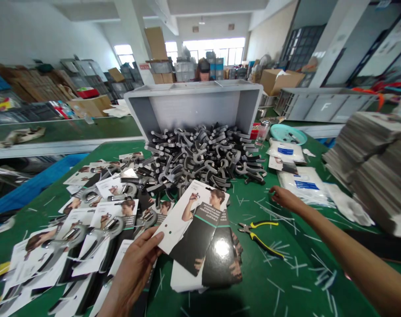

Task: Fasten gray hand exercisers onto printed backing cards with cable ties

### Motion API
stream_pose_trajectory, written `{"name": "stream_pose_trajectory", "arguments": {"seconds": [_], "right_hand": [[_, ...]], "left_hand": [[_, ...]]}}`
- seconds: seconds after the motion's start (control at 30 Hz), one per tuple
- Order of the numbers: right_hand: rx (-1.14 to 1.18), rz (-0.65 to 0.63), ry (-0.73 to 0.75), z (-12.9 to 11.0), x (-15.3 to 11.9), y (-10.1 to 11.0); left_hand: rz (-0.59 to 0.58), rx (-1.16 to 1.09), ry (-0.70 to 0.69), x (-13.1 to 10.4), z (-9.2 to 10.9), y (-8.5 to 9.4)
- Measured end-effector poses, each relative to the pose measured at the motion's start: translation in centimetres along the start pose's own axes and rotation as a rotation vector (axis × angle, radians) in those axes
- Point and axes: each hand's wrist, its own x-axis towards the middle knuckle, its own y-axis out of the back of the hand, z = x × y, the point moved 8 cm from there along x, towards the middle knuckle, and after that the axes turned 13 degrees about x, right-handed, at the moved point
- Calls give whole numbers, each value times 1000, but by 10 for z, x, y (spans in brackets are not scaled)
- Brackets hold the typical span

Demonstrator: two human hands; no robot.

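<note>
My left hand pinches the left edge of a printed packaging card, white and black with two small punched holes. It is held over a stack of like cards on the green table. My right hand is at the right, its fingers drawn together above loose white cable ties; whatever they may hold is too small to make out. Yellow-and-black pliers lie open on the table below that hand. To the left, several grip strengtheners rest on their cards.
A heap of grey-black grip strengtheners spills from a tipped grey crate. Bags of white ties, a turquoise basin and a clear bottle stand at the right. Piled grey cardboard borders the right edge.
</note>
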Motion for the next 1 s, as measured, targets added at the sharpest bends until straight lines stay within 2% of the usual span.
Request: {"name": "stream_pose_trajectory", "arguments": {"seconds": [0.2, 0.3, 0.4, 0.47, 0.67, 1.0], "right_hand": [[61, -142, -103, 3, -15, -9], [51, -204, -110, -8, -20, -26], [40, -205, -72, -22, -20, -38], [52, -184, -47, -28, -18, -35], [228, -128, -28, -31, -18, -7], [643, -97, -19, -43, -18, -12]], "left_hand": [[44, -22, 5, -5, 6, 15], [65, -15, 0, -11, 8, 22], [65, -17, -21, -14, 11, 25], [65, -4, -28, -16, 13, 27], [116, 37, -77, -16, 25, 39], [17, 37, -58, -14, 20, 27]]}}
